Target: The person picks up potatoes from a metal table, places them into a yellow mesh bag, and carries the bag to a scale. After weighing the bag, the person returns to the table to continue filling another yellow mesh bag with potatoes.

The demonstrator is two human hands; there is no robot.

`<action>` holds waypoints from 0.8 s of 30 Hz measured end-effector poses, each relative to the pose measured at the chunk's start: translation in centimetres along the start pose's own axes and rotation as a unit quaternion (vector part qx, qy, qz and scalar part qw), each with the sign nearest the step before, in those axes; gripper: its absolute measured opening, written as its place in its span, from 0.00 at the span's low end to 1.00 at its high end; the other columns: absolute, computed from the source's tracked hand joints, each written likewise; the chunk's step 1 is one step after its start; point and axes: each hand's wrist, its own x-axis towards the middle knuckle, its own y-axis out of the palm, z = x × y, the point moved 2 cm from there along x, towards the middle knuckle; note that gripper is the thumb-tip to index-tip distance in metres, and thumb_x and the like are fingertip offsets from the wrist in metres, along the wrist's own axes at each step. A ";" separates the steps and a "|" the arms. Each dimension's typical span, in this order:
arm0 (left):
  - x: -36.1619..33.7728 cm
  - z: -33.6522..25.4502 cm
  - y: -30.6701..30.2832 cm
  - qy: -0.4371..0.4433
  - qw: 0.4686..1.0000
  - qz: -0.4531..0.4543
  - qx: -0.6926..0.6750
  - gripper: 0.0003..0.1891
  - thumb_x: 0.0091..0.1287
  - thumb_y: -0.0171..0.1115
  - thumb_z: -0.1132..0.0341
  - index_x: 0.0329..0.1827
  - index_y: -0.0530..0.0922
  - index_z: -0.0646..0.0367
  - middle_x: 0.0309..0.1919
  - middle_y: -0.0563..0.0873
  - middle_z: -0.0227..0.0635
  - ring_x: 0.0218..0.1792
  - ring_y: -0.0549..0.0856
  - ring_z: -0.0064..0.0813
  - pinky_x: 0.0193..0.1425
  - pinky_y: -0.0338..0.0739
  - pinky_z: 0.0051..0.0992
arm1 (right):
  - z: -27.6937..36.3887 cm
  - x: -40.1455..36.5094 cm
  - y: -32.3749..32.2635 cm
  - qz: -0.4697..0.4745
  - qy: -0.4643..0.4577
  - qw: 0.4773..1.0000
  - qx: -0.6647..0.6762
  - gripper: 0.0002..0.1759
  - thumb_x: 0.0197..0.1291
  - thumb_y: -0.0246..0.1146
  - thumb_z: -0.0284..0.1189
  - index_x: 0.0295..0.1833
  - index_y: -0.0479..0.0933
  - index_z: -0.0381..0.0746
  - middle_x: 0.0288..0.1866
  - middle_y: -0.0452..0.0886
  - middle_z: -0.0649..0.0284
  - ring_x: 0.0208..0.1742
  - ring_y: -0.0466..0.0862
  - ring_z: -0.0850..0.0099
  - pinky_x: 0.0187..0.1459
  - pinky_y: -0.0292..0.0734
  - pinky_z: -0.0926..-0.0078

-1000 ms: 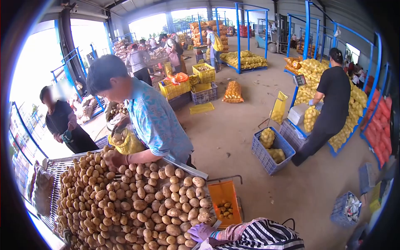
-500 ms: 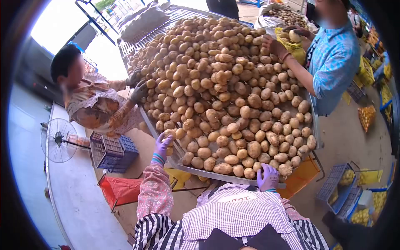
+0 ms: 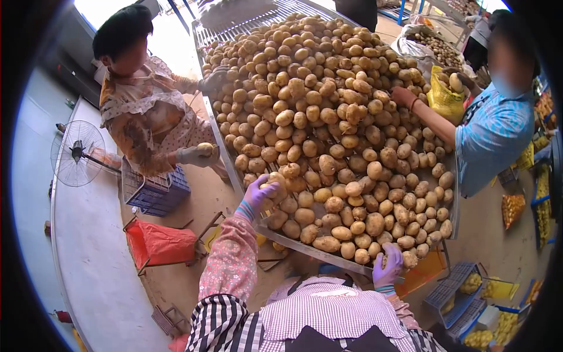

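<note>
A large heap of brown potatoes (image 3: 328, 161) covers a metal sorting table (image 3: 319, 253). My left hand (image 3: 260, 193), in a purple glove, is at the table's left front corner, its fingers curled round a potato (image 3: 275, 185). At the front edge, on the right, my right hand (image 3: 387, 265) wears a matching purple glove. Its thumb and fingers are bent round a potato (image 3: 381, 259) near the rim, partly covered by the glove.
A co-worker (image 3: 146, 111) on the left holds a potato in a grey glove. Another co-worker (image 3: 495, 132) on the right reaches into the heap beside a yellow bag (image 3: 444, 100). A red bag (image 3: 167, 242), blue crates (image 3: 155, 188) and a fan (image 3: 77, 151) stand at left.
My view has shifted. My left hand has moved inward over the table corner, and my right hand's fingers have bent round a potato. The left co-worker's one hand has drawn back with a potato.
</note>
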 end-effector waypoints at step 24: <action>-40.5 27.0 -42.3 0.216 0.572 -0.339 -0.715 0.28 0.68 0.72 0.40 0.59 0.80 0.52 0.49 0.86 0.39 0.41 0.89 0.36 0.42 0.90 0.38 | 28.5 2.2 20.6 0.184 -0.256 0.944 -0.100 0.23 0.69 0.60 0.37 0.65 0.79 0.37 0.72 0.76 0.50 0.76 0.69 0.46 0.77 0.62 0.50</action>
